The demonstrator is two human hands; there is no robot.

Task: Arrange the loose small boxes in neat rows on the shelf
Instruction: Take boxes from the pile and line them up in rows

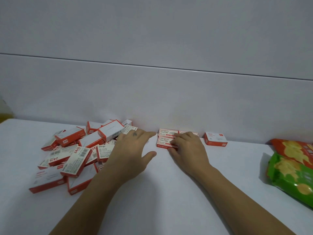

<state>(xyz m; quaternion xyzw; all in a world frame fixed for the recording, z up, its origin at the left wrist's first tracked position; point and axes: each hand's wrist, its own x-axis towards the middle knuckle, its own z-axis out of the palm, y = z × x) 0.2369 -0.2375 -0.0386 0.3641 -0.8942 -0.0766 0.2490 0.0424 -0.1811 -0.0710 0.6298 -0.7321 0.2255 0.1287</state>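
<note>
The right hand (188, 147) has its grip closed on a small flat red-and-white cardboard box (165, 142) at the centre of the frame, fingers curled over the top and thumb against the near edge. This box lies flat on the white shelf (152, 192), just in front of two matching boxes (168, 132) set side by side against the pale back wall (152, 99).

Just to its left, the left hand (133, 146) is palm down with a slack, open grip, fingers straight and thumb spread. It is over the right edge of a jumbled pile of loose boxes (76, 153) that fills the centre left; whether it touches them is unclear.

Right of centre, a lone box (215, 139) sits by the wall. At the right edge lie a red crisp bag (294, 150) and a green crisp bag (291, 175).
</note>
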